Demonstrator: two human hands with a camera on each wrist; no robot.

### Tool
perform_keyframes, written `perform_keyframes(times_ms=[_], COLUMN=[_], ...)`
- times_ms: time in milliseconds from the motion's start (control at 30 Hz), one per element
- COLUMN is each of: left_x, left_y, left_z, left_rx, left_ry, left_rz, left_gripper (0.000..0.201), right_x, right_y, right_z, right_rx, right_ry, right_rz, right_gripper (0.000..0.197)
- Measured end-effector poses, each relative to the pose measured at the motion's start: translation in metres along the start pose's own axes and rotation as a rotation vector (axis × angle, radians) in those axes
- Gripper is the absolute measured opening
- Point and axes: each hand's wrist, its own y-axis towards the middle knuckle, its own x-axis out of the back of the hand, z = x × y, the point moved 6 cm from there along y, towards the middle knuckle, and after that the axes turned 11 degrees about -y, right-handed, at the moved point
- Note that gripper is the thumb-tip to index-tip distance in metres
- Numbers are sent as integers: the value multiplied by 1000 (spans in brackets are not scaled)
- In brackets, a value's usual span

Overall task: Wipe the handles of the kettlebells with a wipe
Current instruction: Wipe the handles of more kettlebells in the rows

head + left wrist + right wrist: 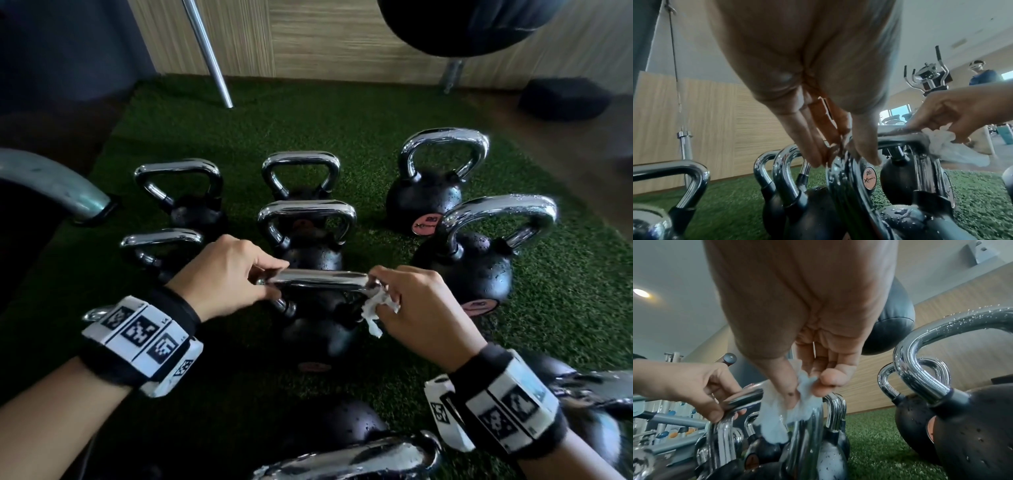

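Observation:
Several black kettlebells with chrome handles stand on green turf (359, 113). On the near middle kettlebell (318, 332), my left hand (279, 279) pinches the left end of the handle (325, 279) between thumb and fingers. My right hand (383, 291) grips a crumpled white wipe (371, 315) against the handle's right corner. The right wrist view shows the wipe (777, 410) pinched between thumb and fingers and draped over the chrome bend, with my left hand (715, 402) holding the bar (744, 397). In the left wrist view the wipe (945, 146) hangs off the far corner.
Wet kettlebells stand to the right (479, 267) and back right (431, 192), others behind (305, 219) and to the left (185, 192). Another handle (359, 455) lies nearest me. A steel bar (209, 54), a hanging black bag (462, 24) and a grey frame (54, 181) border the turf.

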Motion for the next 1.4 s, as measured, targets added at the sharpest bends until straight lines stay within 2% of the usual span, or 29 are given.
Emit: perform_keyframes(times_ms=[267,367,500,600,667,800,867,1033,1100,1167,1300,1400], left_x=[-7,-8,-9,-15,-27,-71,-86,-100,-111,-125,-141,-152], left_y=[-16,-21,-41,-77,-107,-140,-144,-159,-170,-181,-199,-214], left_z=[8,4,-6,-6,-1,15,20,16,10,11,14,4], left_rx=[-49,-61,-47,-22,57,128,122,96,112,151,286,429], left_ry=[-10,-47,-44,-72,-159,-240,-266,-275,-263,-342,-523,-655], left_rz=[-99,-112,-62,-34,30,371,481,605,638,595,339,189], left_gripper=[49,49,61,65,63,61,61,71,67,70,72,83], right_x=[0,0,3,25,48,91,110,146,151,150,137,120], right_y=[1,6,9,0,-14,-41,-50,-50,-49,-52,-77,-97], right_z=[5,3,0,3,10,37,55,100,113,119,113,104], right_rx=[-74,-96,-89,-58,-53,-24,-29,22,21,-19,-152,-201], right_ry=[28,13,-9,4,1,-47,-52,-127,-109,-45,264,266], right_rz=[-44,-46,25,17,-7,3,59,201,256,287,283,237], right_gripper=[40,45,51,50,39,31,31,23,22,26,33,41])
